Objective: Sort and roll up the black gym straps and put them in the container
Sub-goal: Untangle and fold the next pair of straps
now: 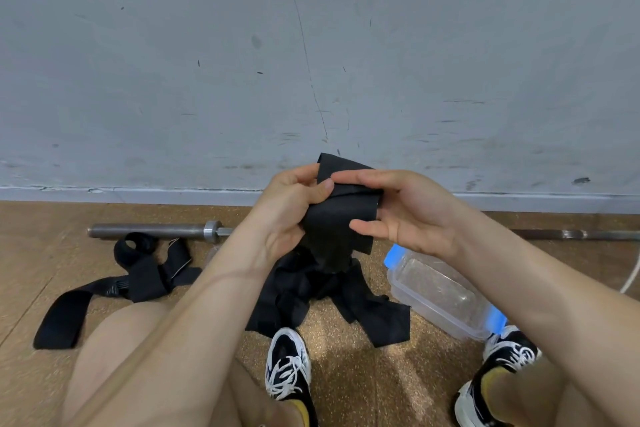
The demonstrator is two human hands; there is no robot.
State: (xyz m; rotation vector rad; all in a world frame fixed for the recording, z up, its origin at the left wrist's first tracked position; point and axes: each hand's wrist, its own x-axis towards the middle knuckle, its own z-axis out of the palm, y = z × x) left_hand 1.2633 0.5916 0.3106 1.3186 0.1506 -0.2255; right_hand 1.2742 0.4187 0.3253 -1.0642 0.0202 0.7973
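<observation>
Person crouches on the cork floor [346,374], facing the grey wall [311,62], both bare arms out front. Left hand [294,204] pinches a folded black strap [341,218], thumb pressed on its front face, the other fingers curled behind it. Right hand [408,215] grips the same strap from the right side: one digit lies along the top fold, another sits at the lower edge, and both are fairly straight. The strap is held up in the air between the hands, and its loose tail hangs down toward the strap pile [329,295].

That pile is a tangled black heap on the floor, between the two shoes and directly below the hands. A separate strap [138,274] lies spread on the floor to the left, with one looped end near the barbell [156,230] and a flat end running out toward the left knee. The barbell lies along the base of the wall.

Container [440,291] is clear plastic with blue clips, on the floor just right of the pile and partly hidden by the right forearm. Can't tell if a lid is on it. Left shoe [287,364] and right shoe [509,357] are black and white. A white cable [632,274] shows at the right edge.
</observation>
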